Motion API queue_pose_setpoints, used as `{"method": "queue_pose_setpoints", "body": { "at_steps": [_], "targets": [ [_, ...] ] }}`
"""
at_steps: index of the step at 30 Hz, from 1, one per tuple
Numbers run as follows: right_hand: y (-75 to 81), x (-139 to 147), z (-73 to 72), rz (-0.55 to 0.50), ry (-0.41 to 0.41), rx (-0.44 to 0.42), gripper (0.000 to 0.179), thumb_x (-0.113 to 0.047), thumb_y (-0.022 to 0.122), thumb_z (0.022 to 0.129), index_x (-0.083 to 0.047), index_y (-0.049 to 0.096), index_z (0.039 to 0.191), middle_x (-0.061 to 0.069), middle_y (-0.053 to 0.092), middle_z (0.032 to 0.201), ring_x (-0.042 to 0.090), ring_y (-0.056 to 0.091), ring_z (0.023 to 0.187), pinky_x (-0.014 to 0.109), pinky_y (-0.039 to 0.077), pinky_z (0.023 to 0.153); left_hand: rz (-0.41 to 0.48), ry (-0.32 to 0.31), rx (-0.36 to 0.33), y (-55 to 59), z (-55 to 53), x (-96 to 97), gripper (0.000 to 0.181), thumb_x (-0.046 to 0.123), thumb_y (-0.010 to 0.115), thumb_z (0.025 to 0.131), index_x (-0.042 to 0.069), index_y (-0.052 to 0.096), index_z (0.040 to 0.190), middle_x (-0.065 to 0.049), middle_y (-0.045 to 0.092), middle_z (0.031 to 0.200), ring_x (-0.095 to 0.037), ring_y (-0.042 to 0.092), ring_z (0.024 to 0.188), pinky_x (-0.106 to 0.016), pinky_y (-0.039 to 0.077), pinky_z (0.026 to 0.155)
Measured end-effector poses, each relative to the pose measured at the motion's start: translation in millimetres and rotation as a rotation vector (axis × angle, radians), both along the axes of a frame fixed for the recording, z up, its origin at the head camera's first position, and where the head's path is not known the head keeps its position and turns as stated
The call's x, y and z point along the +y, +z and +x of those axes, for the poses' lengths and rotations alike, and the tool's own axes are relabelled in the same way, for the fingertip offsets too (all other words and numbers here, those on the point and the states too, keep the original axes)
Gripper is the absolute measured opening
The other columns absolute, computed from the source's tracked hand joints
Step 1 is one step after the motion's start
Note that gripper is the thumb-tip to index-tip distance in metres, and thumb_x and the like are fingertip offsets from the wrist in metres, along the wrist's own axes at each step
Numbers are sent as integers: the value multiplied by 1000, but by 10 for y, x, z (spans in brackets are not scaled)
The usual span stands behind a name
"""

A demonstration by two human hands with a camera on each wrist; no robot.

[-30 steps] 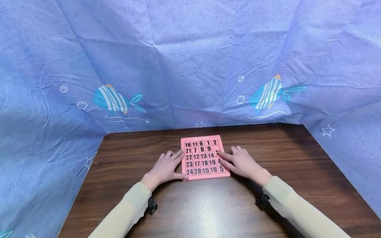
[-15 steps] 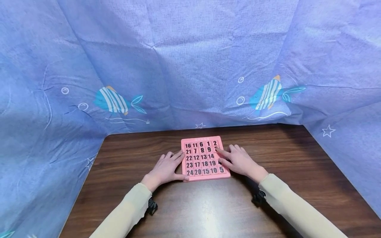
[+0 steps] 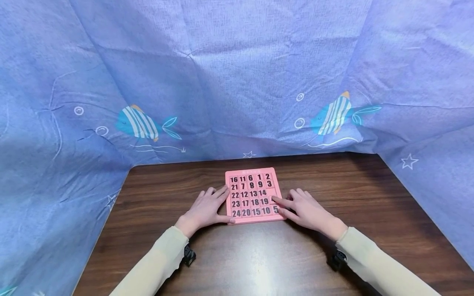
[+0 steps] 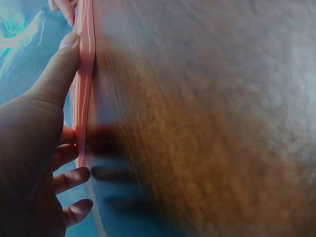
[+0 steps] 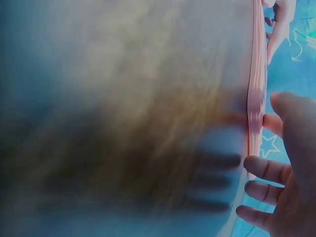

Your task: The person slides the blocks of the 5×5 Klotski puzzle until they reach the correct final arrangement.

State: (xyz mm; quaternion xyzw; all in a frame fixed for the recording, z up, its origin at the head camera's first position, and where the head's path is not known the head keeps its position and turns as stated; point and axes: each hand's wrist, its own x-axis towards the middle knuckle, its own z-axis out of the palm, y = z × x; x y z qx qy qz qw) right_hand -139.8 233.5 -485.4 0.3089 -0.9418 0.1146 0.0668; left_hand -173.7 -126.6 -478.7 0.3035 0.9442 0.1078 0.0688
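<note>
A pink number slide puzzle (image 3: 253, 197) lies flat on the table, its tiles printed with black numbers. My left hand (image 3: 205, 208) rests against its left side, index fingertip on the side edge and thumb at the near left corner. The left wrist view shows that thumb (image 4: 57, 69) touching the puzzle's edge (image 4: 86, 59). My right hand (image 3: 309, 209) is at the right side. Its index fingertip touches the right column's fourth-row tile, whose number is hidden. The thumb partly covers the 5 tile (image 3: 275, 209). A gap shows below the 3 tile (image 3: 269, 184).
The dark wooden table (image 3: 177, 181) carries the puzzle near its far edge. Behind and beside it hangs a blue cloth (image 3: 237, 82) with printed fish. Black wrist cameras (image 3: 189, 255) sit under both sleeves.
The 3 tile has slid up into the second row, leaving the gap in the third. My right hand moved up with it, then back down to the fourth-row tile. My left hand stays put.
</note>
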Motion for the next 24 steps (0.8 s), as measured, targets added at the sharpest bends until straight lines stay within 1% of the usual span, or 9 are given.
{"method": "queue_pose_setpoints", "body": {
  "at_steps": [6, 9, 11, 14, 17, 22, 24],
  "targets": [
    [8, -40, -141, 8, -27, 3, 44, -38, 67, 101, -25, 67, 143, -1, 45, 83, 19, 43, 76, 35, 34, 70, 1, 3, 1, 7, -6, 1, 105, 72, 73, 82, 11, 41, 161, -7, 34, 168, -28, 47, 126, -49, 39, 101],
    [32, -55, -167, 14, -36, -17, 45, -39, 66, 101, -24, 67, 143, 0, 47, 82, 20, 44, 77, 37, 36, 71, 2, 2, 5, -13, -3, -2, 105, 73, 72, 82, 11, 41, 161, -7, 35, 168, -28, 47, 126, -49, 40, 101],
    [48, -50, -157, 24, -39, -31, 46, -39, 66, 101, -23, 66, 144, 0, 47, 83, 20, 45, 78, 37, 36, 71, -2, 1, 2, -26, -4, 3, 106, 74, 71, 82, 11, 40, 161, -6, 33, 169, -28, 47, 127, -49, 39, 102],
    [43, -27, -103, 35, -32, -40, 46, -41, 65, 102, -24, 65, 145, -1, 48, 84, 19, 44, 78, 36, 36, 71, 1, 4, -6, -15, -1, 8, 106, 75, 71, 82, 12, 40, 161, -6, 33, 169, -28, 46, 128, -52, 39, 105],
    [25, 18, -1, 25, 2, -23, 44, -41, 65, 102, -25, 67, 143, -4, 49, 85, 15, 42, 77, 33, 35, 70, 0, 8, -5, -1, -1, 9, 106, 75, 72, 82, 11, 41, 161, -6, 34, 169, -29, 46, 128, -53, 38, 106],
    [18, 112, 210, -10, 83, 43, 42, -37, 70, 99, -25, 70, 139, -10, 47, 85, 9, 37, 76, 29, 32, 69, -4, 6, 4, 6, -4, 11, 105, 73, 73, 82, 10, 42, 160, -7, 35, 168, -30, 47, 128, -53, 39, 105],
    [23, 144, 272, -19, 113, 75, 42, -35, 72, 98, -26, 71, 138, -11, 46, 86, 8, 36, 77, 28, 32, 70, -5, 3, 2, 5, -6, 12, 105, 73, 72, 83, 10, 42, 161, -8, 35, 168, -30, 47, 128, -54, 39, 105]
  ]
}}
